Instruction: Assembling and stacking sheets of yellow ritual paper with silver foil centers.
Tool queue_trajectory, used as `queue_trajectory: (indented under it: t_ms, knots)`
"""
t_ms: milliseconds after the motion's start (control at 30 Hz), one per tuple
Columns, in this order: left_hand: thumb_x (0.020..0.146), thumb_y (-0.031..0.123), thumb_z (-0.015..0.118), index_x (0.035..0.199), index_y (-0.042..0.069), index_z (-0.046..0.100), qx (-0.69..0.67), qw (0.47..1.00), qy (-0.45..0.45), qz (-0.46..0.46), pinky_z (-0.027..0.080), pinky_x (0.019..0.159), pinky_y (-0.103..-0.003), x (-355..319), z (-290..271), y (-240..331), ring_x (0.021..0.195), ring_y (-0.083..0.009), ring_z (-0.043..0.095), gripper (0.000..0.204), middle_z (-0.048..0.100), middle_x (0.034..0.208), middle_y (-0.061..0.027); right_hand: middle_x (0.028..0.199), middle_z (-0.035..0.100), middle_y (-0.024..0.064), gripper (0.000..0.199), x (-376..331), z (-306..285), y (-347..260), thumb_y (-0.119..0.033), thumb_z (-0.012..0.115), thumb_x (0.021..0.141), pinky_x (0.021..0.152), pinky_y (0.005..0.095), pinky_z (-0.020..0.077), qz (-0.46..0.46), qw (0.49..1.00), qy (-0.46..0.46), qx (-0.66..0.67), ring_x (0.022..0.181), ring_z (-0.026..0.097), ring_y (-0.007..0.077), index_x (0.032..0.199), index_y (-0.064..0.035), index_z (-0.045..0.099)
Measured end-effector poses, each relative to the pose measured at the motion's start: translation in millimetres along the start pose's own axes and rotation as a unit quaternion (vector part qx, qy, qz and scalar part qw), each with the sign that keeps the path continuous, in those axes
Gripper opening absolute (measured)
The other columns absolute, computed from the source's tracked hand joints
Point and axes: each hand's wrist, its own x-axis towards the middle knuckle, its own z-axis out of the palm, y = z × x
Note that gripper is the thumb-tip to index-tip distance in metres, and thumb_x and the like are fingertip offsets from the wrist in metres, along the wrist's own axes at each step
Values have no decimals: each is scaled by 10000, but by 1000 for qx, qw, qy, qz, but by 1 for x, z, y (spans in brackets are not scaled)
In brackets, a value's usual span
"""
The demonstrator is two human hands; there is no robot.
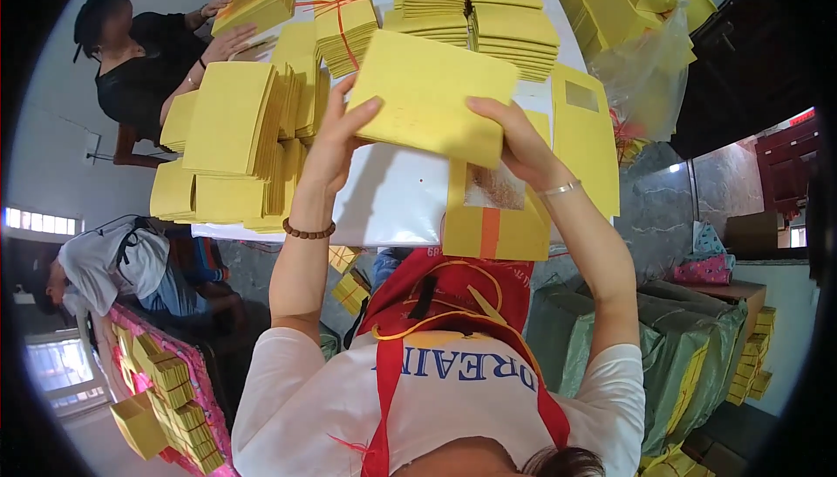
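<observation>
Above the near part of the white table [388, 202] I hold a stack of yellow paper [432, 93] by its two ends. My left hand [336, 132] grips the left end, thumb on top and fingers hidden beneath. Round the right end, my right hand [523, 141] is closed in the same way. Partly under the held stack lies yellow paper with a brownish patch and an orange stripe [462, 228]. To its right is another yellow piece with a pale rectangle [593, 154]. High piles of yellow paper [228, 119] stand left of my left hand.
A bundle tied with red string [346, 28] and more yellow stacks [514, 32] fill the table's far side. At the far left a person in black [144, 67] touches a yellow bundle. Another person in white [118, 259] bends lower left. Green-wrapped packs [636, 346] stand at right.
</observation>
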Motion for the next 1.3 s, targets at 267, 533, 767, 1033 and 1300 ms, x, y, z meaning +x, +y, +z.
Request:
queue_trajectory:
  t_ms: [267, 533, 767, 1033, 1300]
  knots:
    - [867, 273, 552, 1096, 68, 563, -302, 944, 79, -110, 454, 699, -350, 43, -55, -63, 889, -214, 586, 308, 617, 1051, -86, 1246, 495, 73, 580, 18, -9, -2, -331, 555, 903, 947, 337, 388, -34, 992, 121, 28, 1133, 479, 152, 1369, -82, 316]
    - [813, 207, 626, 1129, 35, 460, -147, 961, 214, -98, 507, 708, -374, 85, -70, -146, 912, -233, 580, 396, 567, 1035, -126, 1103, 581, 47, 382, -94, -70, 21, -241, 545, 920, 853, 307, 435, -49, 965, 252, -61, 1029, 535, 133, 1251, -59, 489]
    - [800, 232, 661, 1116, -4, 469, -88, 974, 168, -124, 504, 746, -354, 99, -87, -147, 897, -216, 588, 438, 575, 1034, -125, 1040, 593, 15, 297, -142, -93, 50, -204, 548, 919, 758, 265, 454, -55, 938, 341, -29, 929, 557, 98, 1191, -86, 535]
    - [887, 481, 534, 1233, -23, 463, -181, 965, 181, -59, 489, 834, -381, 84, -60, -116, 1044, -248, 571, 615, 555, 1186, -134, 1021, 598, 16, 282, -141, -92, 67, -207, 532, 929, 751, 258, 455, -53, 938, 341, -20, 916, 564, 95, 1179, -76, 530]
    - [890, 544, 481, 1231, 16, 473, -207, 928, 289, -113, 415, 886, -351, 38, -36, -100, 1034, -225, 497, 629, 512, 1183, -154, 1031, 599, 29, 276, -151, -86, 70, -196, 538, 924, 778, 269, 453, -55, 932, 357, -24, 937, 567, 104, 1171, -72, 534]
